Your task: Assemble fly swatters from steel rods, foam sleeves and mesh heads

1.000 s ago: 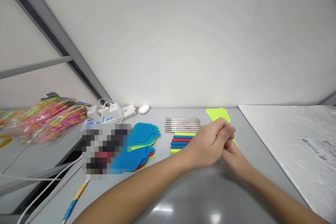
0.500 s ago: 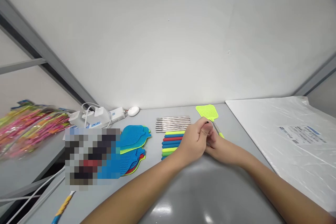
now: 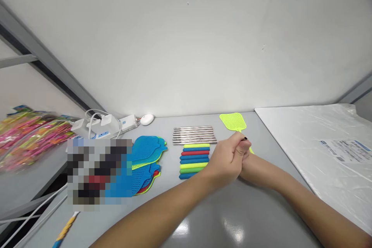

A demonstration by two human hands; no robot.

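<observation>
My left hand [image 3: 227,157] is closed, its thumb pressed up against my right hand [image 3: 250,166]. The fingers of both hands are curled together, and whatever lies between them is hidden. Just behind them lies a yellow-green fly swatter [image 3: 233,121], its lower part mostly covered by my hands. Left of my hands is a row of coloured handle grips [image 3: 194,159] in blue, red, green and yellow. Beyond these lies a row of silver metal rods [image 3: 193,135]. Further left, perforated swatter heads [image 3: 146,151] in blue, red and yellow-green are stacked in two overlapping piles.
A white plastic-wrapped board [image 3: 314,135] with a label covers the right of the grey table [image 3: 215,217]. At the back left stand a power strip with white plugs [image 3: 109,124] and a white oval device [image 3: 147,119]. Bagged colourful items [image 3: 37,135] fill the left shelf.
My joined hands have moved a little to the right, uncovering more of the coloured grips. They remain pressed together. The camera view has shifted slightly.
</observation>
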